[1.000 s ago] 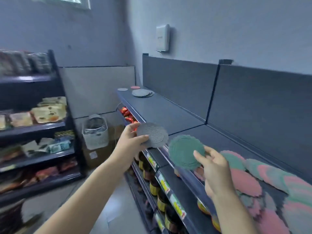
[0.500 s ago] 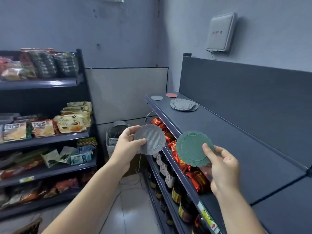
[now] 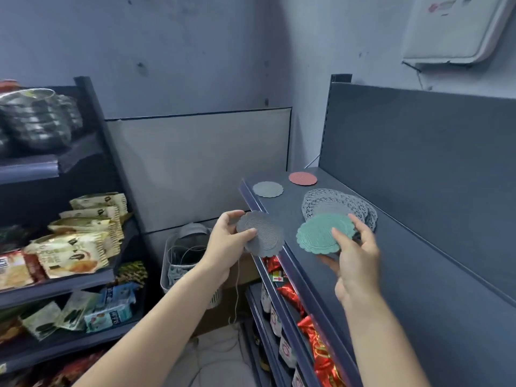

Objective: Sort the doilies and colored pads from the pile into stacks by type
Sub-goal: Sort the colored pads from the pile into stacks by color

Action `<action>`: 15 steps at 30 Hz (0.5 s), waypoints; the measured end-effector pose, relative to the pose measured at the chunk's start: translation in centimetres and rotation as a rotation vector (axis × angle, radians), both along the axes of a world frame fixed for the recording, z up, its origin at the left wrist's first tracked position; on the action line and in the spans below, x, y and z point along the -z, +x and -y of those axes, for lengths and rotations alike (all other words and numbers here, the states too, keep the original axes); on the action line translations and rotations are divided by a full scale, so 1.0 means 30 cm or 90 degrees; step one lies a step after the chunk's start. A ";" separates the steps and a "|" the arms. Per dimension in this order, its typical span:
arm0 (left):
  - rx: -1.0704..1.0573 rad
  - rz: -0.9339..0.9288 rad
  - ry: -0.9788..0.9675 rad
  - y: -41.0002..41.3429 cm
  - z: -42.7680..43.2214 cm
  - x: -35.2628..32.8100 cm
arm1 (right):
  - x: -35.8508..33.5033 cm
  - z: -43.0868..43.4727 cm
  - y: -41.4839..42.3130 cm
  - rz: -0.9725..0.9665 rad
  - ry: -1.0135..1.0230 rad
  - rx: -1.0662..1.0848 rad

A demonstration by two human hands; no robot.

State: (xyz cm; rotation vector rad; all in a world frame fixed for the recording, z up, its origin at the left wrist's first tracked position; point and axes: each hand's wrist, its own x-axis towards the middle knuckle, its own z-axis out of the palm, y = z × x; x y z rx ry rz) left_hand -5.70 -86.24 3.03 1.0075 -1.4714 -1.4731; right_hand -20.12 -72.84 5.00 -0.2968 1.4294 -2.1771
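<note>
Head view: my left hand (image 3: 226, 241) pinches a round grey scalloped pad (image 3: 261, 237) at the dark metal shelf (image 3: 418, 275) edge. My right hand (image 3: 354, 255) pinches a green scalloped pad (image 3: 324, 233) near the lacy grey doily stack (image 3: 349, 203). I'd lay grey squarely on the shelved grey pad (image 3: 268, 189), green apart.

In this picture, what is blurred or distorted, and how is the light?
Head view: dim, even bluish light, no glare. The wide lens tilts the left rack. The right hand with the green pad looks slightly smeared; the left hand with the grey pad is sharper.
</note>
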 end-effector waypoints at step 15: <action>0.388 0.613 -0.349 -0.556 1.000 0.004 | 0.030 0.730 -0.321 -0.131 0.099 0.234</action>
